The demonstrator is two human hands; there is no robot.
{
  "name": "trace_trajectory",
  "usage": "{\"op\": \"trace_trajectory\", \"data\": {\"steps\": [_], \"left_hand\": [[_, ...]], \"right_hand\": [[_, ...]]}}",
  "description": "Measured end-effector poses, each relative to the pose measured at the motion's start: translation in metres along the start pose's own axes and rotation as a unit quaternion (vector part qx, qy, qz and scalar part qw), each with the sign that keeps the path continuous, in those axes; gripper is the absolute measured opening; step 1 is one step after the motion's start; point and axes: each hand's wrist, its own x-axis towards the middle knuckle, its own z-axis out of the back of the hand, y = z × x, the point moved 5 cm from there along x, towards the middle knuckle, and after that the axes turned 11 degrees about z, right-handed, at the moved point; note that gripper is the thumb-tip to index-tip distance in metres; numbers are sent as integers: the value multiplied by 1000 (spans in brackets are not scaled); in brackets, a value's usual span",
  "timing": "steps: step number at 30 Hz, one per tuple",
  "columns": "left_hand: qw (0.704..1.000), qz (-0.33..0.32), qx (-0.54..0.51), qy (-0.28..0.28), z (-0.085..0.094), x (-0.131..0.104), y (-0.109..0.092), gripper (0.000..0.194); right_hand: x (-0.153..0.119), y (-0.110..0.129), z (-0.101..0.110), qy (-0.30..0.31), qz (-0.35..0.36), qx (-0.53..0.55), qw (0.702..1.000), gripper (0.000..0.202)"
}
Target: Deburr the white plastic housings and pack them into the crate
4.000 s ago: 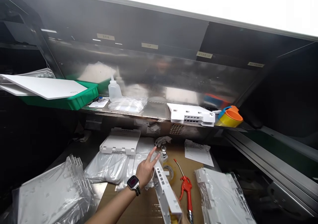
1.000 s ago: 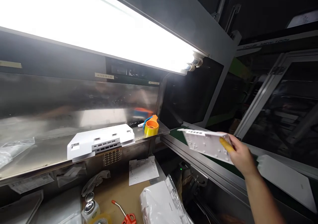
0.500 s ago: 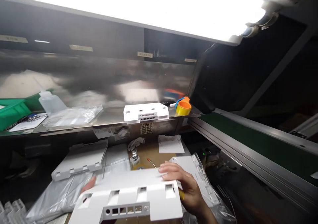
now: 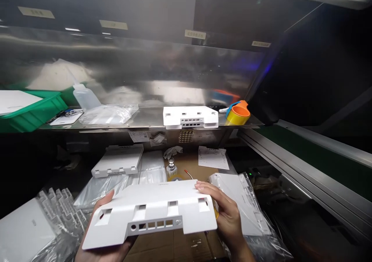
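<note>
A white plastic router housing [image 4: 157,200] is held up in front of me, its cut-out edge with a row of port openings facing my way. My left hand [image 4: 101,208] grips its left end, the thumb on top and the other fingers mostly hidden beneath. At the right end, my right hand [image 4: 225,211] holds it with the fingers laid over the top edge; a yellow band shows near that hand. Beyond the housing on the bench are a small pump bottle [image 4: 171,168] and a red-tipped tool [image 4: 188,173].
A similar housing [image 4: 190,115] stands on the metal shelf beside orange and yellow tape rolls [image 4: 238,115]. Left of it are a squeeze bottle [image 4: 85,96] and a green bin [image 4: 35,113]. Bagged panels [image 4: 241,200] lie right; stacked housings [image 4: 117,161] and upright panels [image 4: 26,231] stand left. A conveyor [image 4: 314,149] runs along the right.
My view has tilted down and turned left, bringing more of the bench and the upright white panels into sight. Both hands still hold the housing, which now shows a little higher in view.
</note>
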Motion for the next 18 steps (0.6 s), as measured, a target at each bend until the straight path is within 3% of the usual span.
{"op": "trace_trajectory", "data": {"steps": [7,12,18], "left_hand": [[990,-70,-120,-41,-14,-9,7,29],[980,-94,-154,-89,-26,-20,13,30],[975,-140,-145,-95,-31,-27,17,32]], "right_hand": [[-7,-21,-11,1,-40,26,999,36],[-13,-34,-19,12,-61,47,997,31],[-19,-53,-27,23,-82,80,993,31]]}}
